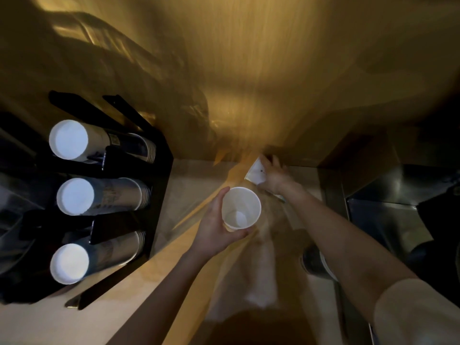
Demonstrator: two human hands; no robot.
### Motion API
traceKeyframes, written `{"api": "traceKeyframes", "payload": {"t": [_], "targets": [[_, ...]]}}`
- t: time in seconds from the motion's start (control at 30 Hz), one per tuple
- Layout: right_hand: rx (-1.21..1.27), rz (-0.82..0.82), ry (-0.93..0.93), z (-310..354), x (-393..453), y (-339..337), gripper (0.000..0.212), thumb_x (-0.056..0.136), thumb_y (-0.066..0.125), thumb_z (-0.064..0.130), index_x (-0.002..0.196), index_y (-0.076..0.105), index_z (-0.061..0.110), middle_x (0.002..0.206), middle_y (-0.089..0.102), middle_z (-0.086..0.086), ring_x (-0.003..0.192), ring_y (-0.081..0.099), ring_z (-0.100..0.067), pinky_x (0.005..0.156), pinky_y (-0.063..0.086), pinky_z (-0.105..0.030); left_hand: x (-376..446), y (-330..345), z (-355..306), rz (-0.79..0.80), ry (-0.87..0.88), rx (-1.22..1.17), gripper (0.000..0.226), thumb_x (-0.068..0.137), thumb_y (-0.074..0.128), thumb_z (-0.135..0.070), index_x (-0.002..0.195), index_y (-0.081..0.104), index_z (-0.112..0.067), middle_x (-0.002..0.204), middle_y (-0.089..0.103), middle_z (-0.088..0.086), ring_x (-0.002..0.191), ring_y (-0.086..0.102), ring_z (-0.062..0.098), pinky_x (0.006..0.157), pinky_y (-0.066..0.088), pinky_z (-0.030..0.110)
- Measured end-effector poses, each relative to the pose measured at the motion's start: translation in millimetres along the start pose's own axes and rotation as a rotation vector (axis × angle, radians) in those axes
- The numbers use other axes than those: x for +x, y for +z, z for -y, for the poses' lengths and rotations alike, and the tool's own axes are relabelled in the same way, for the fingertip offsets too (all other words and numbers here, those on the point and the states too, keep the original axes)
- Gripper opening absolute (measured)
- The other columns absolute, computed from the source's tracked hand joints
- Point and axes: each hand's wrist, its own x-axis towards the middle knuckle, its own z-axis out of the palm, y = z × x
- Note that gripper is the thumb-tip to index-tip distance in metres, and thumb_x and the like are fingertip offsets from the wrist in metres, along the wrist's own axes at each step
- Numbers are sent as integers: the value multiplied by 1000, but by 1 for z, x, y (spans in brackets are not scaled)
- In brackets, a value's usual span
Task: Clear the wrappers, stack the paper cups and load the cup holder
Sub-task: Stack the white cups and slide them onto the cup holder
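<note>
My left hand (216,226) grips a white paper cup (241,207) from the left side, its open mouth facing up at me, over the middle of the counter. Farther back, my right hand (273,176) rests on a second white paper cup (255,171) lying tilted near the wall, fingers spread over it. A black cup holder (159,185) stands at the left with three stacks of cups: top (68,140), middle (75,196), bottom (69,263). A clear plastic wrapper (258,270) lies blurred under my arms.
A wooden wall rises behind the pale counter (189,175). A steel sink or bin (388,215) sits at the right. A dark round object (315,262) lies beneath my right forearm. The picture is dim and motion-blurred.
</note>
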Motion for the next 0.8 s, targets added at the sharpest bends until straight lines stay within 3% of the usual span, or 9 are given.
{"api": "traceKeyframes", "payload": {"t": [0.2,0.37,0.5,0.6,0.7,0.8], "targets": [[-15,-52,-59,-6,-2,2,86,79,66,21,144,11,28,147,30,-13,127,40,-39,99,42,-50,0,0,1,1,-3,-22,102,59,84,-34,140,23,-24,145,36,-2,128,36,13,100,32,25],[337,-200,-239,12,-28,-37,91,69,76,18,142,22,25,143,39,-11,125,45,-30,101,41,-41,-2,3,3,-27,-26,-119,102,53,84,-32,137,28,-27,132,41,-11,121,41,8,91,35,17],[597,-378,-380,35,-70,-77,90,63,81,23,137,28,28,137,45,1,119,49,-16,94,44,-26,-2,7,5,-50,-74,-173,110,51,88,-26,139,23,-22,133,42,-7,120,43,11,93,37,22],[705,-439,-442,46,-104,-83,89,65,82,23,136,28,27,127,46,8,99,52,2,78,43,0,-2,8,4,-46,-103,-211,113,51,89,-25,140,20,-21,139,41,-1,125,42,16,99,40,30],[771,-431,-440,51,-127,-66,91,64,82,23,137,27,24,128,45,7,102,51,1,82,45,-8,-2,8,2,-28,-117,-233,113,45,87,-38,138,23,-22,135,48,1,122,48,18,100,46,41],[761,-407,-416,50,-142,-37,93,63,83,26,135,24,29,132,39,12,113,46,-5,91,47,-24,-3,8,1,-34,-130,-267,108,43,87,-34,133,29,-22,123,54,-5,114,55,15,91,50,34]]}}
